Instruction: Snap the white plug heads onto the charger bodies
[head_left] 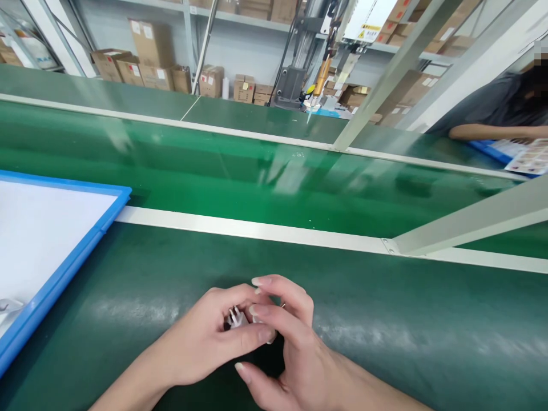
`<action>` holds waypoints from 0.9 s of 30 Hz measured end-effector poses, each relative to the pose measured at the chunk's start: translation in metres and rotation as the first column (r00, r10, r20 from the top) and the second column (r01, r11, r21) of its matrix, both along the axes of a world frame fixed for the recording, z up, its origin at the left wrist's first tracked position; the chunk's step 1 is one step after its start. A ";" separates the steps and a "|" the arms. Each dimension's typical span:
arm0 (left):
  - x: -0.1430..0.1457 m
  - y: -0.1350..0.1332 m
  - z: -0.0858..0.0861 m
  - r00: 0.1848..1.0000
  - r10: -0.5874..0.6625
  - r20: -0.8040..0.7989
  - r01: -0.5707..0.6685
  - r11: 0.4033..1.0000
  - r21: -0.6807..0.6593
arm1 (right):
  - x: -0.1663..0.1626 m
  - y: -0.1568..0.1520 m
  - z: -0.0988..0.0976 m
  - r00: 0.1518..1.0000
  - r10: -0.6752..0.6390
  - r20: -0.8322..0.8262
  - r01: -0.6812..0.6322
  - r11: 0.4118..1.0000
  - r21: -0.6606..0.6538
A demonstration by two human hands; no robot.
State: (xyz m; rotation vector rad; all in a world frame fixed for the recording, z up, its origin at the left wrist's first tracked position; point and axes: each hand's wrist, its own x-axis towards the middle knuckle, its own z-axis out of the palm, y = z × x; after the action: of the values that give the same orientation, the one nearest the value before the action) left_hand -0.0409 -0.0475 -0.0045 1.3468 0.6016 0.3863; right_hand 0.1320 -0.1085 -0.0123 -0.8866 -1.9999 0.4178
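Note:
My left hand (222, 331) is closed around small white plug-like pieces (237, 318) with metal prongs pointing up. Thumb and fingers cover much of them, so their number is hard to make out. Beside it, my right hand (295, 337) reaches over with its fingers curved and its thumb held apart. Two of its fingertips meet the left hand's fingers and the white material there. A tiny metallic bit shows between the right fingers; what it belongs to is hidden. Both hands are above the dark green work surface (184, 268).
At left lies a blue-rimmed tray (117, 197) with a white base and a clear plastic item (9, 308). A white rail (248, 228) and slanted post (471, 225) border the green belt (214, 177). Beyond stand a machine (295, 74) and cartons (154, 48); a co-worker's arm (492, 132) is at right.

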 end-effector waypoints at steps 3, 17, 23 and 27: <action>0.001 0.000 0.002 0.998 0.014 -0.054 -0.013 0.999 0.032 | 0.001 0.000 -0.001 1.000 0.024 0.007 -0.024 1.000 -0.018; 0.004 -0.008 -0.015 0.957 0.283 0.063 -0.264 0.762 0.591 | 0.004 0.002 -0.004 0.977 -0.075 -0.200 0.047 0.989 -0.143; 0.006 -0.010 -0.015 0.917 0.331 0.224 -0.368 0.478 0.797 | 0.007 0.009 -0.007 0.925 -0.265 -0.272 0.172 0.931 -0.323; 0.004 -0.009 -0.014 0.913 0.370 0.173 -0.339 0.450 0.826 | 0.010 0.011 -0.004 0.950 -0.214 -0.229 0.080 0.872 -0.483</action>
State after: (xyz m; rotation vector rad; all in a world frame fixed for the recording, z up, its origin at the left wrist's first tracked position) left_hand -0.0369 -0.0569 -0.0189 2.1794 0.7675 1.1278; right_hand 0.1418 -0.0971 -0.0168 -1.1978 -1.5799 0.9128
